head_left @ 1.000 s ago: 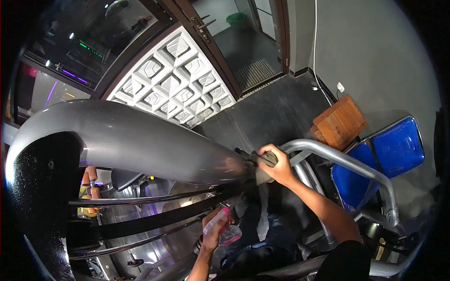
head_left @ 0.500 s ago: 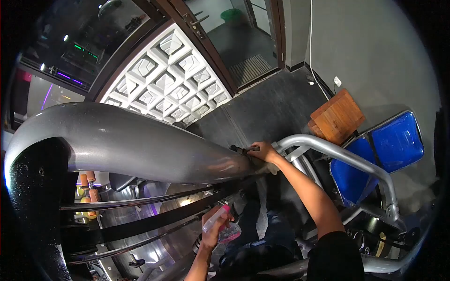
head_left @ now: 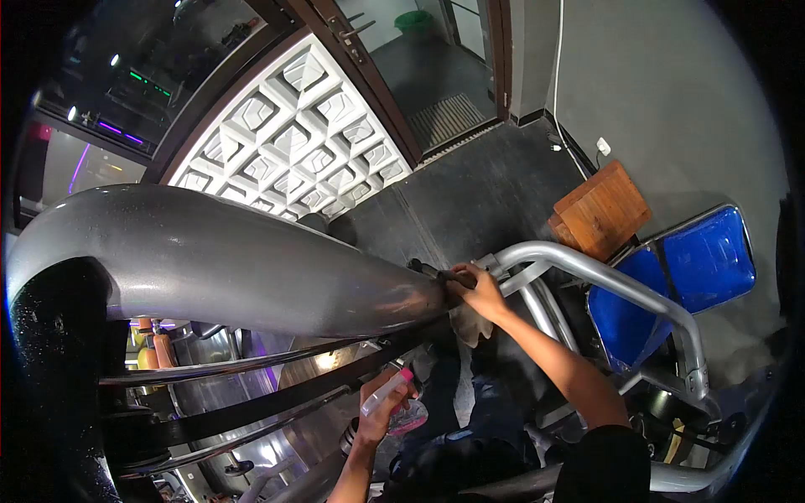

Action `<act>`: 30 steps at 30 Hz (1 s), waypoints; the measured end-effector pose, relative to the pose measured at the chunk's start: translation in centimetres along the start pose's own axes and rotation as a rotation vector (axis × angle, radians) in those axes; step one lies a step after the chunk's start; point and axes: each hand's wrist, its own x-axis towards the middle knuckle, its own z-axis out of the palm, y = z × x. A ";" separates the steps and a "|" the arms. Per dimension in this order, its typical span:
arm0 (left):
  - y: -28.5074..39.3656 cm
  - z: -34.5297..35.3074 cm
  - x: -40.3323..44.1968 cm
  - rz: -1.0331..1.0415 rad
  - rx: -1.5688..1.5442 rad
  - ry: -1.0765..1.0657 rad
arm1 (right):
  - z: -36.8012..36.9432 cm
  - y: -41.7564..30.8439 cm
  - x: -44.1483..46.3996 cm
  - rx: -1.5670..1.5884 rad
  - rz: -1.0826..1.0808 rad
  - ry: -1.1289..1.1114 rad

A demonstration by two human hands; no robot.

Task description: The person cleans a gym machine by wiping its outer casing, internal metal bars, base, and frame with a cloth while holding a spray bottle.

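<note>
A clear spray bottle [head_left: 408, 417] with a pink collar and pinkish liquid is gripped in my left hand [head_left: 381, 408], below the dark rails of the machine. My right hand [head_left: 478, 291] is closed at the end of the thick grey tube [head_left: 251, 268], beside a small black fitting [head_left: 426, 268]. From under its fingers hangs a greyish-beige cloth [head_left: 472, 325]. How much of the cloth lies within the grip is hidden.
A bent silver tube frame [head_left: 620, 281] curves around on my right. Behind it stand a blue chair [head_left: 708, 256] and a wooden box [head_left: 602, 210] by the grey wall. Dark rails [head_left: 251, 365] run beneath the thick tube. A glass door [head_left: 419, 75] is ahead.
My right hand has shifted slightly down and right on the tube's end, and more of the cloth hangs below it. My left hand stays almost still with the spray bottle.
</note>
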 end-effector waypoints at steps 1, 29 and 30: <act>-0.2 0.0 0.0 0.009 -0.020 0.005 | 0.4 2.6 0.2 -0.022 0.052 0.036; -1.4 -0.5 1.2 0.083 -0.033 0.012 | 5.5 9.4 -2.3 -0.008 0.446 0.390; -1.3 -0.6 1.2 0.085 -0.035 0.011 | 5.9 9.4 -2.5 0.038 0.477 0.400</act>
